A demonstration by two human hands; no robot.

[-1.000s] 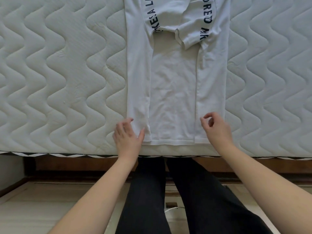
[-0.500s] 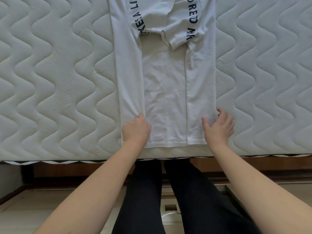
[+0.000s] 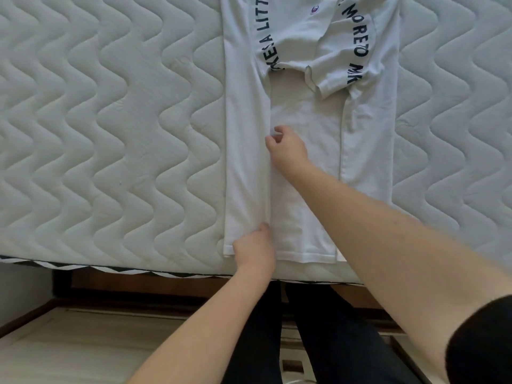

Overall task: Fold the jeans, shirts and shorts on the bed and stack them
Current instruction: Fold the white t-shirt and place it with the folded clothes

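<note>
A white T-shirt [image 3: 304, 112] with dark lettering lies lengthwise on the quilted mattress [image 3: 110, 134], both side panels and sleeves folded inward. My left hand [image 3: 256, 249] grips the inner edge of the left folded panel near the hem. My right hand [image 3: 288, 148] reaches across the shirt and pinches the same panel edge higher up, at mid-length. The right folded panel [image 3: 365, 139] lies flat, untouched.
The mattress edge [image 3: 138, 268] runs along the near side, with a dark wooden bed frame [image 3: 166, 289] below it. My legs in dark trousers [image 3: 318, 342] stand against the frame. Light flooring [image 3: 69, 342] shows at the lower left.
My right hand left the right panel's lower edge and crossed over to the left panel's inner edge, further up. My left hand stayed near the hem on the left panel.
</note>
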